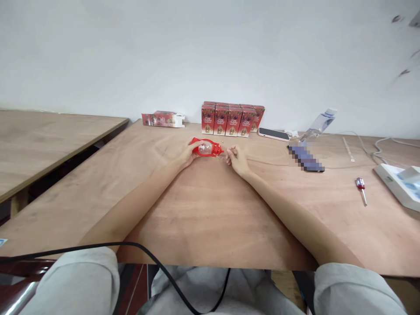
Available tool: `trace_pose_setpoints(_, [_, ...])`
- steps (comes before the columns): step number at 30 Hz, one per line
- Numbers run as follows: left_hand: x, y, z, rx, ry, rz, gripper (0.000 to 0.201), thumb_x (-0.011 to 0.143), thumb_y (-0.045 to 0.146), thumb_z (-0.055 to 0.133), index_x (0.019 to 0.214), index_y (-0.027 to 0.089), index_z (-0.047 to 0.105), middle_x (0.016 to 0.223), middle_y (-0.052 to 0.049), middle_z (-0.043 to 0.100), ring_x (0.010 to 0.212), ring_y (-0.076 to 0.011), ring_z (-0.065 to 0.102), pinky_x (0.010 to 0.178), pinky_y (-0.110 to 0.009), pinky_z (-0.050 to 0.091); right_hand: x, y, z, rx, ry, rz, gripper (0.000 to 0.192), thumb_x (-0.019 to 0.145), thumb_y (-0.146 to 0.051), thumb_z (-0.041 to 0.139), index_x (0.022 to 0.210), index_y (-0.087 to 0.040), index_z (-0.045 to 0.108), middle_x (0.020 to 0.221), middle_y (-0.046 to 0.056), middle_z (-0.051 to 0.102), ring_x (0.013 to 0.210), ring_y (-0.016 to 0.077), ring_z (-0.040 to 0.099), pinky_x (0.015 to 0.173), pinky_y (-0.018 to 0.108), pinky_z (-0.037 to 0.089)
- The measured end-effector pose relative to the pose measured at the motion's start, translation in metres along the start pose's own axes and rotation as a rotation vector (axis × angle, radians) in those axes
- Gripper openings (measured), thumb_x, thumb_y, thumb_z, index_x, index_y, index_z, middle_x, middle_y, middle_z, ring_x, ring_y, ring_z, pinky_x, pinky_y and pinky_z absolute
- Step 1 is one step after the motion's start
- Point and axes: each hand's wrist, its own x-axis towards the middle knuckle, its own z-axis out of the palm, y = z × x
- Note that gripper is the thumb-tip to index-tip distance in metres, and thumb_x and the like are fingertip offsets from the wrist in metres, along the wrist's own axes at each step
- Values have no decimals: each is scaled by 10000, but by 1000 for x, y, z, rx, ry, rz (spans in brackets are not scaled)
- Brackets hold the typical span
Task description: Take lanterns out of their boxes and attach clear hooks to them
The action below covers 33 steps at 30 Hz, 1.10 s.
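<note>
My left hand (187,154) grips a small red lantern-shaped ornament (206,148) with a clear round window, lying on its side on the wooden table (203,210). My right hand (236,160) is just right of the ornament's end, fingers pinched on something thin and small that looks like a wire or hook; it is too small to tell. Both forearms stretch out over the table from the near edge.
Several red boxes (232,119) stand in a row by the wall, another box (163,118) lies on its side to their left. A phone (273,134), a screwdriver (361,188), a white device (398,183) and cables sit at right. A second table (49,135) stands left.
</note>
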Motion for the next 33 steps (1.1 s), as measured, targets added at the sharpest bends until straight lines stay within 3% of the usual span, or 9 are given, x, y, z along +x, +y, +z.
trace_pose_setpoints(12, [1, 1, -1, -93, -19, -49, 229, 701, 252, 676, 872, 107, 628, 882, -87, 685, 822, -194, 653, 771, -379, 560, -2, 0, -2, -68, -4, -29, 168, 844, -383, 449, 820, -226, 394, 607, -60, 543, 447, 83, 495, 460, 214, 409])
trace_pose_setpoints(18, [3, 0, -2, -84, 22, -105, 248, 774, 290, 608, 936, 101, 615, 863, -81, 691, 795, -169, 653, 780, -354, 561, -5, -6, -1, -223, -3, -136, 111, 845, -333, 431, 826, -234, 384, 616, -44, 556, 506, 114, 506, 587, 271, 415])
trace_pose_setpoints(22, [3, 0, 0, -27, 15, -107, 240, 780, 315, 596, 893, 104, 614, 855, -85, 691, 788, -192, 659, 764, -399, 562, -7, -12, 2, -279, 3, -203, 88, 848, -317, 414, 826, -239, 380, 619, -30, 554, 580, 148, 541, 655, 301, 418])
trace_pose_setpoints(28, [3, 0, 2, -26, 48, -99, 175, 744, 295, 630, 815, 138, 600, 743, -23, 675, 704, -155, 646, 735, -355, 563, -8, -15, 2, -261, -37, -194, 115, 845, -334, 424, 786, -238, 401, 598, -29, 554, 565, 147, 530, 634, 291, 414])
trace_pose_setpoints(33, [1, 1, 2, -12, 9, -108, 172, 730, 290, 640, 801, 138, 600, 723, -12, 667, 675, -139, 633, 724, -339, 561, -7, -10, 1, -237, -79, -198, 103, 836, -310, 422, 768, -234, 409, 608, -26, 563, 570, 142, 534, 639, 287, 409])
